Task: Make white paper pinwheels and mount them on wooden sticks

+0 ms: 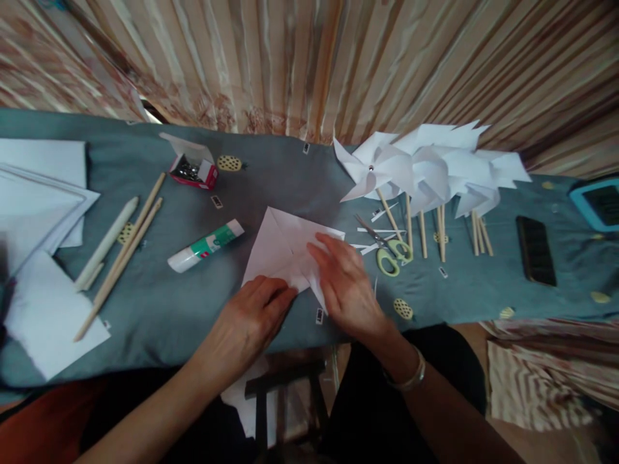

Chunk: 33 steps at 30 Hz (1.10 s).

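A creased, partly folded sheet of white paper point(278, 241) lies on the cloth in front of me. At its lower edge, my left hand point(256, 309) is closed with thumb and fingertips on the paper. My right hand point(345, 283) bends over the right side of the same sheet, its fingers curled onto a flap, and a folded corner shows below the palm. To the left is a glue stick point(207, 246) with a green label. Just right of my right hand lie green-handled scissors point(387, 248) among thin paper strips point(372, 245).
Several white paper pinwheels point(425, 167) on wooden sticks are grouped at the back right. A phone point(536, 251) and a blue-edged device point(599, 203) lie farther right. Left are an open box of metal pins point(193, 171), wooden sticks point(123, 258) and white paper sheets point(39, 193).
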{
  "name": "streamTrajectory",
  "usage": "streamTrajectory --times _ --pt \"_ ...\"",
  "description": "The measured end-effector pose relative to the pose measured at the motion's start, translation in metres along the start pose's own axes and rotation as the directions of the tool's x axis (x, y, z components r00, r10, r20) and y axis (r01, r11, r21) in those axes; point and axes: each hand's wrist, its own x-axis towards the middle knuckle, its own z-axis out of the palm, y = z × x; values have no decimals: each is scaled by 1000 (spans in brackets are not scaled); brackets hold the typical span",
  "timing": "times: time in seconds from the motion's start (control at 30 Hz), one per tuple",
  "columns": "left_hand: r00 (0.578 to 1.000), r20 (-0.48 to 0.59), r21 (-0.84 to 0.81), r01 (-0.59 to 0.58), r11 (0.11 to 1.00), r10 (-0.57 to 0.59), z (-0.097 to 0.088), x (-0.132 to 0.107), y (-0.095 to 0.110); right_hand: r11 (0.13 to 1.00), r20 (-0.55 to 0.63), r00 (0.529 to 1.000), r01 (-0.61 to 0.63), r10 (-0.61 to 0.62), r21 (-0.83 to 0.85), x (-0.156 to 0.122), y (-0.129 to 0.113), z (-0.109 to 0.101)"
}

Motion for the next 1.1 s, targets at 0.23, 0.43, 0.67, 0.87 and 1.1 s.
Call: streamTrajectory --times 0.23,0.43,0.67,0.87,1.1 --pt "996 -28 110 -85 990 89 -11 2 -6 996 15 997 -79 80 -33 13 29 -12" --pt "997 -24 214 -68 974 75 -29 3 -24 997 -20 997 -75 75 19 -3 23 -20" --pt "988 -126 228 -62 972 92 -26 5 -16 998 -70 995 -64 65 25 -14 20 -26" --pt "993 36 178 -118 977 113 -6 7 10 997 -17 1000 -3 4 77 -15 18 -25" --pt "987 54 189 -159 969 151 -2 4 10 976 -1 999 -49 50 214 -21 24 -26"
